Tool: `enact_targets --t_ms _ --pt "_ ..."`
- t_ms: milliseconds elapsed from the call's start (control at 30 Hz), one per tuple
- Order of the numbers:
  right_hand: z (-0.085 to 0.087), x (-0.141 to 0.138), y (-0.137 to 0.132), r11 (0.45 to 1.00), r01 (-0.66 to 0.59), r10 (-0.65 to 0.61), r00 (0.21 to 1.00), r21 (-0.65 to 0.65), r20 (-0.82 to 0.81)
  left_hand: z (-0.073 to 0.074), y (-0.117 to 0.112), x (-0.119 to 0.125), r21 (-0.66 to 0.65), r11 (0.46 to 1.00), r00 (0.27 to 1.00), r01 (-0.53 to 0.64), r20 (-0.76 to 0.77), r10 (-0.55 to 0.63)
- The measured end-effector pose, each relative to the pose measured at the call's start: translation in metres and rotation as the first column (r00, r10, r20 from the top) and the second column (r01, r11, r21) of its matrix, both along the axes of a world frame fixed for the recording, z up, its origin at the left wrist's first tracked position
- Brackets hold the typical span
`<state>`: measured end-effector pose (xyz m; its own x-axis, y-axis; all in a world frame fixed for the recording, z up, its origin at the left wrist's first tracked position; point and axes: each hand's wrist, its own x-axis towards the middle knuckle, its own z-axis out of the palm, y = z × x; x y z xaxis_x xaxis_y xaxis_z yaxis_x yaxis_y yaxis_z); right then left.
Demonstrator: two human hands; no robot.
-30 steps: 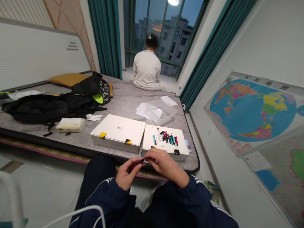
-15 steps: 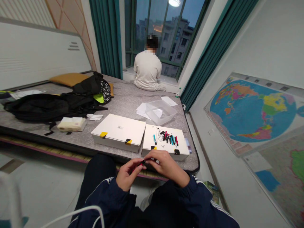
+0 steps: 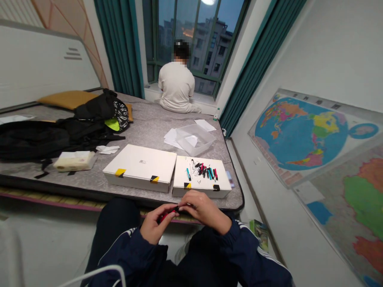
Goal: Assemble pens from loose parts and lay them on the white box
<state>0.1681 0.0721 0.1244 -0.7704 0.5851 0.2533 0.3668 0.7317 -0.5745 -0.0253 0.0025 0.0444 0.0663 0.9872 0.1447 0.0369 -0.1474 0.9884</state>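
Observation:
My left hand (image 3: 154,224) is closed round a red pen (image 3: 166,215) with a black tip, held over my lap. My right hand (image 3: 202,210) pinches the pen's black end from the right, fingers pressed together. Just beyond my hands a small white box (image 3: 203,185) lies on the mattress edge, with several loose pens and pen parts (image 3: 203,171) in black, red and teal scattered on its lid. A larger white box (image 3: 140,171) lies to its left.
A clear plastic tub (image 3: 194,139) and paper sheets sit further back on the grey mattress (image 3: 149,123). Black bags (image 3: 60,131) and a tissue pack (image 3: 73,160) lie at left. Another person (image 3: 176,85) sits at the window. World maps (image 3: 302,131) cover the right wall.
The view has shifted a little to the right and down. My hands stay together on the pen, with the fingers working slightly at its tip.

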Motion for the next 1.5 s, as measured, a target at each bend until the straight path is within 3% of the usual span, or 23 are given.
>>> enact_targets --t_ms 233,467,667,900,1100,1233,1367,1500 --pt "-0.022 -0.001 -0.025 0.983 0.181 -0.18 0.98 -0.008 0.081 -0.002 0.0 0.002 0.183 0.983 0.952 0.033 -0.306 0.025" --pt "-0.053 0.001 -0.044 0.921 0.35 -0.347 0.937 -0.173 0.052 -0.014 -0.006 0.011 0.17 0.984 0.949 0.049 -0.315 0.007" --pt "-0.048 0.014 -0.057 0.885 0.338 -0.371 0.927 -0.32 -0.046 -0.02 -0.007 0.014 0.128 0.987 0.949 0.101 -0.312 -0.057" --pt "-0.051 0.019 -0.063 0.916 0.318 -0.323 0.946 -0.245 0.023 -0.022 -0.009 0.015 0.152 0.978 0.922 0.141 -0.381 -0.074" --pt "-0.059 0.017 -0.067 0.865 0.415 -0.432 0.902 -0.282 0.0 -0.016 -0.01 0.016 0.161 0.975 0.925 0.155 -0.37 -0.085" --pt "-0.064 0.016 -0.07 0.878 0.417 -0.431 0.902 -0.234 -0.008 -0.017 -0.01 0.016 0.164 0.967 0.904 0.195 -0.412 -0.113" --pt "-0.071 0.016 -0.07 0.852 0.475 -0.471 0.879 -0.218 0.075 -0.02 -0.009 0.015 0.176 0.955 0.882 0.237 -0.451 -0.136" --pt "-0.065 0.018 -0.071 0.853 0.464 -0.468 0.883 -0.239 0.042 -0.021 -0.008 0.013 0.165 0.957 0.876 0.239 -0.462 -0.139"
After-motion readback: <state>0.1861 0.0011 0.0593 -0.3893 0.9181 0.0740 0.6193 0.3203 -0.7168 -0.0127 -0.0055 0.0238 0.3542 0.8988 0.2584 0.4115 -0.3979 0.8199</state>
